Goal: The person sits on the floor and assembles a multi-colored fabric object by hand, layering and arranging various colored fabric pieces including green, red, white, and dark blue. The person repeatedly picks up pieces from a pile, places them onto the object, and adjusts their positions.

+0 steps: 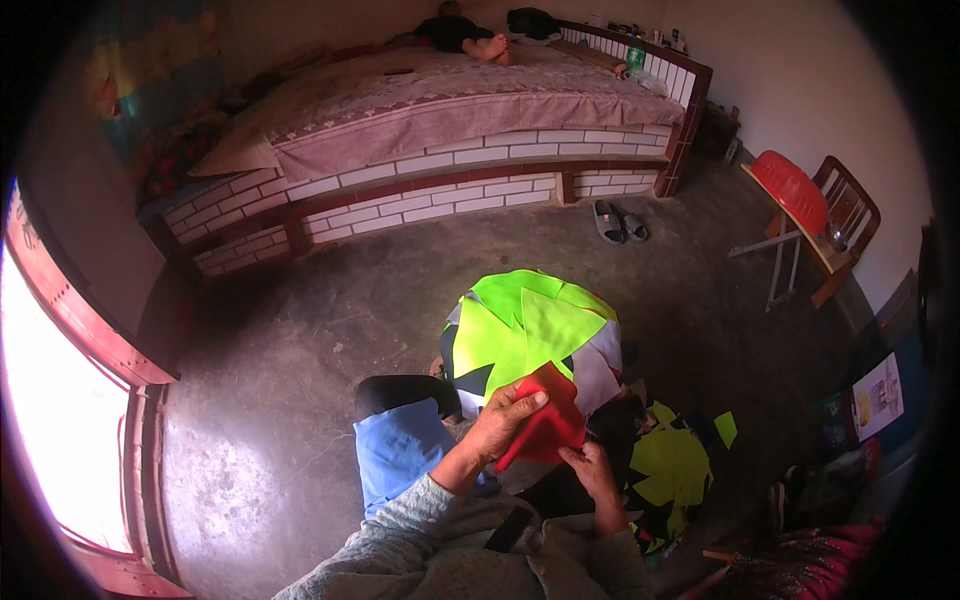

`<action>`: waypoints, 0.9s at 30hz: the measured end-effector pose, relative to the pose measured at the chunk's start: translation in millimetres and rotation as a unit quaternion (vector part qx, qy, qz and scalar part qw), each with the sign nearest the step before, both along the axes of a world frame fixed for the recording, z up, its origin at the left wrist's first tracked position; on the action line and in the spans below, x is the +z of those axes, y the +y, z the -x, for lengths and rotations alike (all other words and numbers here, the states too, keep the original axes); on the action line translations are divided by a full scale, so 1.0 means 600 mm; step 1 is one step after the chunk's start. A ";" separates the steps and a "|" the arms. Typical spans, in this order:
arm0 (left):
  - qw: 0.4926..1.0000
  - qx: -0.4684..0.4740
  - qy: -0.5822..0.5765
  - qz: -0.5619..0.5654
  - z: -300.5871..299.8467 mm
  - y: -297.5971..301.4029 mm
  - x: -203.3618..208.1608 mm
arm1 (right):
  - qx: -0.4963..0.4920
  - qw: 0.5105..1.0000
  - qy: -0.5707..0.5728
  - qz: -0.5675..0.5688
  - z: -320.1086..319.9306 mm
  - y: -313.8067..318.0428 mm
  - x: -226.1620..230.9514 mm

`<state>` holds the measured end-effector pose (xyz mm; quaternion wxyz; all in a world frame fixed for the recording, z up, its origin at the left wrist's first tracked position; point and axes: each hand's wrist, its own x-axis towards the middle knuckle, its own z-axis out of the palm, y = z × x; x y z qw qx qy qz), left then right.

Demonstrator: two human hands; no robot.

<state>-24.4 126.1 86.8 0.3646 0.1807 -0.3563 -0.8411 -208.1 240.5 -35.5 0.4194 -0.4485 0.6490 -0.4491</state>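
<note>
A red piece of cloth (553, 412) is stretched between my two hands over my lap. My left hand (502, 418) grips its left side, thumb lying on top. At its lower right corner, my right hand (592, 468) pinches the edge. Just beyond the cloth rises a heap of fabric pieces (520, 320), bright yellow-green on top with white and dark ones below. To the right of my right hand lies a second heap of yellow-green and dark scraps (672, 465). A light blue cloth (400, 445) is draped over my left leg.
A brick-fronted bed platform (430, 205) spans the far side, with a person (465, 35) lying on it. Grey slippers (620, 222) sit on the concrete floor before it. At right stand a small table with a red basin (790, 188) and a chair (850, 200). A bright doorway (70, 400) opens at left.
</note>
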 end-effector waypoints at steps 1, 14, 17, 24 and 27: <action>1.000 0.000 -0.001 -0.001 0.000 0.000 0.000 | -0.005 1.000 -0.009 0.012 0.000 -0.001 -0.004; 1.000 -0.002 0.001 0.003 0.000 -0.002 -0.007 | -0.008 1.000 -0.015 0.026 0.000 -0.001 -0.006; 1.000 -0.003 0.001 0.001 -0.001 -0.003 -0.011 | -0.003 1.000 -0.007 0.020 -0.001 -0.002 0.002; 1.000 0.002 -0.007 0.007 -0.001 -0.002 -0.013 | -0.009 0.999 -0.033 0.033 -0.010 -0.002 0.017; 1.000 0.000 -0.005 0.001 0.000 0.000 -0.010 | -0.009 0.998 -0.044 0.040 -0.005 -0.002 0.001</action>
